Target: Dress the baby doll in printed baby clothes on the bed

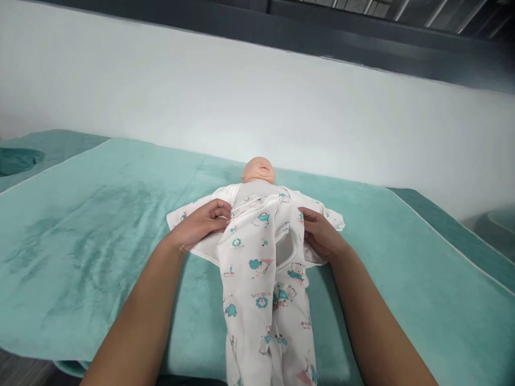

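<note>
A baby doll [258, 170] lies on its back on a teal towel [100, 214], its head toward the wall. It wears a white romper [257, 268] printed with small teal and pink animals, and the legs of the suit trail toward me. My left hand [201, 222] rests on the garment's left flap, fingers curled round the cloth edge near the doll's chest. My right hand [319, 230] presses on the right flap beside the doll's body, fingers bent into the fabric.
The towel covers a padded table against a white wall [281, 107]. A darker teal cloth [18, 160] lies bunched at the far left. The towel's near edge hangs over the table front at the lower left.
</note>
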Tool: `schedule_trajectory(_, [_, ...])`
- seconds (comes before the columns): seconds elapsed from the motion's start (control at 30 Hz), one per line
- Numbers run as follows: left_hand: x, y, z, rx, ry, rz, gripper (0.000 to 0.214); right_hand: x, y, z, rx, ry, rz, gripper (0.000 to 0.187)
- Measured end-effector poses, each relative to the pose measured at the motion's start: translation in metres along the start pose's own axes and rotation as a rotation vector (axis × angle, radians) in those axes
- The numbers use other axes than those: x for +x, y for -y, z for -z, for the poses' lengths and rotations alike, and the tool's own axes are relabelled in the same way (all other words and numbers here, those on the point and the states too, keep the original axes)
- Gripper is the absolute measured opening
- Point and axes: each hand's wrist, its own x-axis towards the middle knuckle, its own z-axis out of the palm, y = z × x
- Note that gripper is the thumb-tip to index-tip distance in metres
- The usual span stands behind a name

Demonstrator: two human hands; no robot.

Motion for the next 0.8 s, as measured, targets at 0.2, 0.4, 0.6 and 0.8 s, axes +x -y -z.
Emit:
schedule_trajectory(0.2, [-0.001,0.004,0.0,-0.031,0.0,-0.041,0.029,0.0,-0.003,0.002,0.01,-0.003,0.013,0.029])
schedule_trajectory(0.4, [-0.002,0.005,0.002,0.066,0.059,-0.118,0.017,-0.004,0.0,-0.007,-0.003,-0.015,0.094,0.03])
schedule_trajectory(0.6, [-0.004,0.002,0.002,0.044,0.161,-0.209,0.018,-0.011,0.002,-0.004,-0.082,-0.009,0.24,0.025])
schedule_trajectory(0.8, [-0.007,-0.002,0.0,0.082,0.203,-0.073,0.026,-0.006,-0.007,0.001,-0.098,-0.061,0.208,0.026])
